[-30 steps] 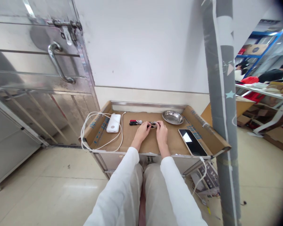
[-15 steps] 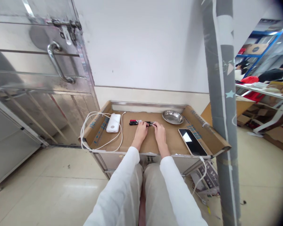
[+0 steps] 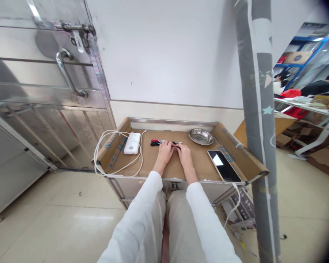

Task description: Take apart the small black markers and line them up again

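Observation:
A few pens, red and black [image 3: 155,142], lie side by side across the middle of the cardboard-covered tabletop [image 3: 148,164]. My left hand [image 3: 165,151] rests over their middle part, its fingers bent and pressed together. Close beside it, my right hand [image 3: 184,152] has its fingers drawn in at the pens, the fingertips of both hands nearly touching. What exactly lies between the fingertips is too small to make out. Behind my right hand, to the right, sits a shiny metal dish [image 3: 201,136].
A white power bank [image 3: 132,143] with a looped white cable lies on the left. At the right front is a phone [image 3: 224,166] with a cable plugged in. Raised cardboard sides flank the tabletop. A grey wrapped pole [image 3: 263,146] stands at the right; people are beyond it.
My right hand's fingertips have shifted slightly left, closer to my left hand. The pens, dish, phone and power bank look unmoved.

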Action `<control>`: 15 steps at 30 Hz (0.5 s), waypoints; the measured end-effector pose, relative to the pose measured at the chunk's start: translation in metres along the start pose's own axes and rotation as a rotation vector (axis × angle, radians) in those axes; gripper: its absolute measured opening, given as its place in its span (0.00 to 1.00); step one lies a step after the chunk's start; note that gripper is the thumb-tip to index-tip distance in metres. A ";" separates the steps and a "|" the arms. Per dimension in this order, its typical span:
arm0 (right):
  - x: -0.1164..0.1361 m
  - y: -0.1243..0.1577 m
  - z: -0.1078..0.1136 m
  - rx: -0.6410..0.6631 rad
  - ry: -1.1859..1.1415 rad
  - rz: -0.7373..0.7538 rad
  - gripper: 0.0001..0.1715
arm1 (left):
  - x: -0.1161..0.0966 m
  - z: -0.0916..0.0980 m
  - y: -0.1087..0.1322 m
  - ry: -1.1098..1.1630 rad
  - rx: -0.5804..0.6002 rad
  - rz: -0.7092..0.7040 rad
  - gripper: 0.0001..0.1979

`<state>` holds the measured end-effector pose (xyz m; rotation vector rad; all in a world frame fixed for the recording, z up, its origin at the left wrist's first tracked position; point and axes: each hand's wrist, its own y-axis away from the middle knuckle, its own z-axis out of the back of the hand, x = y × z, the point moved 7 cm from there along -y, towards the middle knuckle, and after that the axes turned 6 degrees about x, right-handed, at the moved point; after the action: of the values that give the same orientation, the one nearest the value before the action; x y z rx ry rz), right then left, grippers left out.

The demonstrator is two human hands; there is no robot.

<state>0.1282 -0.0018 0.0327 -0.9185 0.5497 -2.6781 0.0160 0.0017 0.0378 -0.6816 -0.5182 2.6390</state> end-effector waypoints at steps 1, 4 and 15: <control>0.000 0.000 0.000 0.003 -0.010 0.003 0.16 | 0.001 -0.001 0.000 -0.012 0.013 0.012 0.04; -0.001 0.000 0.000 0.008 -0.028 0.005 0.15 | 0.001 -0.001 0.000 -0.049 0.043 0.036 0.04; -0.005 -0.001 -0.002 -0.002 -0.058 0.010 0.15 | 0.000 -0.005 0.001 -0.100 0.084 0.037 0.06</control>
<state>0.1306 0.0014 0.0286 -0.9877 0.5437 -2.6331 0.0179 0.0019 0.0333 -0.5414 -0.4235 2.7233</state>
